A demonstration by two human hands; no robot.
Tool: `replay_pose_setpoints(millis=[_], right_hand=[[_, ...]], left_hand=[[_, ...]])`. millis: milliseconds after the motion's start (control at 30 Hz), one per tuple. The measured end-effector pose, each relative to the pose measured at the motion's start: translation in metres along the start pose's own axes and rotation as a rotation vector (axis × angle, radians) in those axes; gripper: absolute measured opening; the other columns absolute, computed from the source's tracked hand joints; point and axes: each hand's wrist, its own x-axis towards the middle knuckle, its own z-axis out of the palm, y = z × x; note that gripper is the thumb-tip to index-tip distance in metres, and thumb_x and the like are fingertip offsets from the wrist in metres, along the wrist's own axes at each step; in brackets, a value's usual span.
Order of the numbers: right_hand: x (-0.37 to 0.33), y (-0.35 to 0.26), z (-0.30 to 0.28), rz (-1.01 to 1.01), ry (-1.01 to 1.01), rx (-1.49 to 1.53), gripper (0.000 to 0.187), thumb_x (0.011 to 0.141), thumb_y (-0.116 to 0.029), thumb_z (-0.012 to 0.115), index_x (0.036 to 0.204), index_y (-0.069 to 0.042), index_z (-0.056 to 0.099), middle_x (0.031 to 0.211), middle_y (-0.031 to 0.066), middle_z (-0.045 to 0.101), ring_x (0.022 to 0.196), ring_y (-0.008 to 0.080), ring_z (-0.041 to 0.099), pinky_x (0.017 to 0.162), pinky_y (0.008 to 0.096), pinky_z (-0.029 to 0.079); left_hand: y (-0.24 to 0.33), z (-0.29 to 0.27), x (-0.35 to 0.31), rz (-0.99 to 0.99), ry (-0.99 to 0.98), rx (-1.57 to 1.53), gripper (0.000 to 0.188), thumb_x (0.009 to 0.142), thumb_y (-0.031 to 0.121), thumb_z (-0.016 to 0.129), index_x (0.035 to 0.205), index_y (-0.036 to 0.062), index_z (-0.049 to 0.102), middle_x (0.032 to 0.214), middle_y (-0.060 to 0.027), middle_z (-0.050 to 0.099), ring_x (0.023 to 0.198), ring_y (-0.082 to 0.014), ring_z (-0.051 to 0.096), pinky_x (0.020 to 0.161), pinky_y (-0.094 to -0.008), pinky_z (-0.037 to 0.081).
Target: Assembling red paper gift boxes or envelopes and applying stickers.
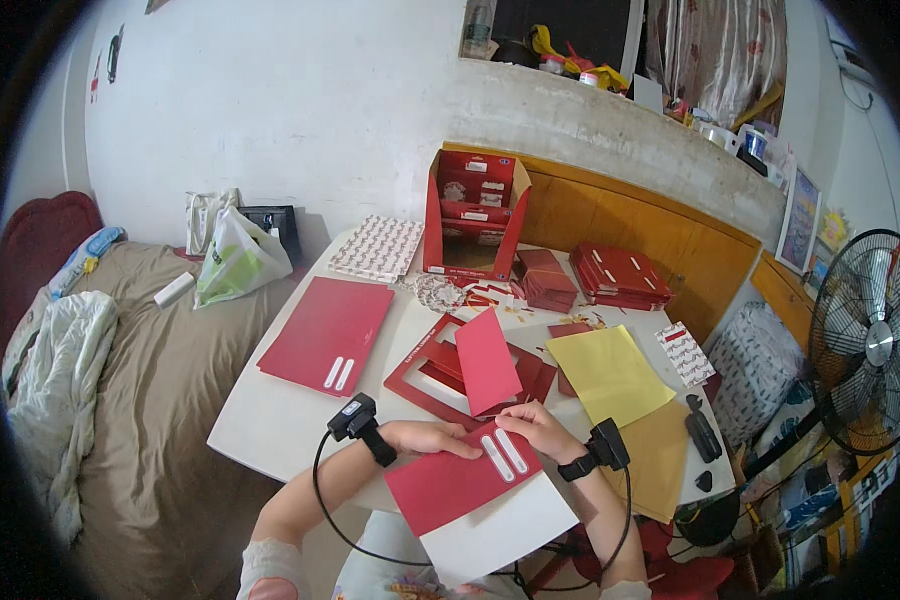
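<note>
A red card (435,497) with two white rounded strips on it is in front of me, tilted over my lap, a white sheet (500,540) showing below its lower edge. My left hand (436,438) grips its upper left edge, thumb on top and the other fingers hidden beneath. At the upper right corner, my right hand (538,432) pinches the card's edge beside the strips. Just beyond my hands, a bright red card (486,362) lies on a red die-cut cardboard frame (407,390). A stack of similar red cards (315,325) with two strips lies at the left.
On the white table (245,400) stands a red display box (433,235), with stacks of red cardboard (620,275) beside it. Yellow paper (610,370) and a black glasses-like object (703,435) lie at the right. A bed (170,400) is left, a fan (865,345) right.
</note>
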Motion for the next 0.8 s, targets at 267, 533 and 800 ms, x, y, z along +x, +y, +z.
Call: replay_pose_setpoints(millis=[267, 533, 800], right_hand=[[0.002, -0.002, 0.011, -0.014, -0.142, 0.156, 0.019, 0.084, -0.014, 0.048, 0.080, 0.000, 0.060, 0.073, -0.0026, 0.056, 0.070, 0.0024, 0.047, 0.063, 0.0185, 0.038], [0.000, -0.011, 0.007, -0.029, -0.097, 0.113, 0.020, 0.083, -0.014, 0.049, 0.072, 0.000, 0.059, 0.066, -0.0036, 0.055, 0.063, 0.0025, 0.047, 0.058, 0.0181, 0.038], [-0.005, -0.017, -0.018, 0.010, 0.128, 0.209, 0.020, 0.082, -0.017, 0.051, 0.069, -0.004, 0.059, 0.060, -0.0038, 0.054, 0.051, 0.0029, 0.047, 0.048, 0.0172, 0.035]], left_hand=[[-0.002, 0.010, 0.013, 0.215, 0.039, 0.101, 0.038, 0.090, 0.033, 0.036, 0.092, 0.0012, 0.057, 0.077, 0.0032, 0.057, 0.067, -0.0012, 0.050, 0.061, -0.0178, 0.042], [-0.007, -0.001, 0.014, 0.105, -0.045, 0.252, 0.044, 0.090, 0.038, 0.035, 0.080, 0.0028, 0.059, 0.062, 0.0062, 0.051, 0.056, -0.0009, 0.044, 0.051, -0.0172, 0.036], [-0.002, -0.015, -0.007, 0.086, -0.107, 0.481, 0.049, 0.090, 0.039, 0.034, 0.077, -0.0015, 0.059, 0.054, 0.0005, 0.050, 0.052, -0.0065, 0.047, 0.048, -0.0191, 0.037]])
